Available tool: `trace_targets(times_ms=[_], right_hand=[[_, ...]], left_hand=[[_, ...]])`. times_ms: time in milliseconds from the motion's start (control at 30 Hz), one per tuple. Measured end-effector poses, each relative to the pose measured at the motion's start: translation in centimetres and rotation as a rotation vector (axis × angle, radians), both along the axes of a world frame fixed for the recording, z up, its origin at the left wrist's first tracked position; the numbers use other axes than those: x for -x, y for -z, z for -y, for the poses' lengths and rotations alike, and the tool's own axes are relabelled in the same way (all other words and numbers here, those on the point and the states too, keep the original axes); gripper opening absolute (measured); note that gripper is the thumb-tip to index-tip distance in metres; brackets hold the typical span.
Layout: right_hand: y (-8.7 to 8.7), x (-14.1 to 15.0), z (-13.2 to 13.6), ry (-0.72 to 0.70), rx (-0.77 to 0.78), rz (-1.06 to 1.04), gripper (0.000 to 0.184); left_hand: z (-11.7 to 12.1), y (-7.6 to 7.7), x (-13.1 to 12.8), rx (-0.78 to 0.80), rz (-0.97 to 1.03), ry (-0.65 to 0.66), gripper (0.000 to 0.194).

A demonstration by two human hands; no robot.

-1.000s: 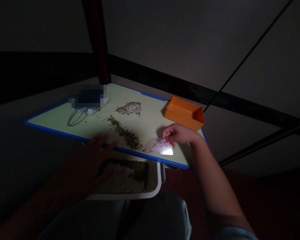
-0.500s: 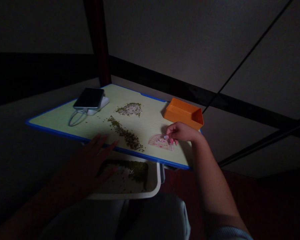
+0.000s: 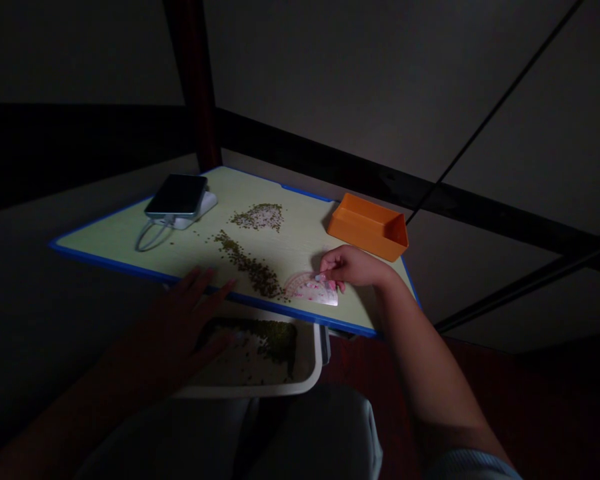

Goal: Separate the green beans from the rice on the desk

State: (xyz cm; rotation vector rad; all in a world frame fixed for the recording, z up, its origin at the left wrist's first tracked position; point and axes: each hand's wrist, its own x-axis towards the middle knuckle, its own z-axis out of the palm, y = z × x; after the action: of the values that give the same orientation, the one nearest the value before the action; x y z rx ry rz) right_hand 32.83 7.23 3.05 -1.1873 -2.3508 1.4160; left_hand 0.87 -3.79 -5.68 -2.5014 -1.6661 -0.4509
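My right hand point(image 3: 353, 265) pinches a clear pink protractor point(image 3: 310, 289) flat on the small blue-edged table point(image 3: 105, 243), its curved edge touching the near end of a line of green beans point(image 3: 250, 268). My left hand point(image 3: 180, 327) lies with fingers spread over the rim of a white tray point(image 3: 310, 373) held below the table's front edge. The tray holds green beans and pale grains. A second small heap of mixed grains point(image 3: 260, 216) sits farther back on the table.
An orange plastic box point(image 3: 370, 227) stands at the table's far right corner. A phone on a white charger point(image 3: 180, 197) with a looped cable lies at the far left. A dark post rises behind the table. The surroundings are dim.
My right hand slid the protractor away to the right, then back left until it meets the line of beans. The left hand and tray have stayed put.
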Motion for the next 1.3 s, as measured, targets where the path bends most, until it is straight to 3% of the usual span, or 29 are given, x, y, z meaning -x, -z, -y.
trace_targets(times_ms=[600, 1100, 1300], right_hand=[[-0.8, -1.7, -0.3, -0.031, -0.010, 0.032, 0.008], [0.3, -1.2, -0.6, -0.072, 0.023, 0.020, 0.007], [-0.2, -1.2, -0.3, -0.060, -0.004, 0.015, 0.010]], left_hand=[[-0.1, 0.4, 0.2, 0.006, -0.001, 0.008, 0.075], [0.1, 0.1, 0.1, 0.008, 0.004, 0.005, 0.074], [0.1, 0.1, 0.1, 0.017, -0.031, 0.010, 0.076]])
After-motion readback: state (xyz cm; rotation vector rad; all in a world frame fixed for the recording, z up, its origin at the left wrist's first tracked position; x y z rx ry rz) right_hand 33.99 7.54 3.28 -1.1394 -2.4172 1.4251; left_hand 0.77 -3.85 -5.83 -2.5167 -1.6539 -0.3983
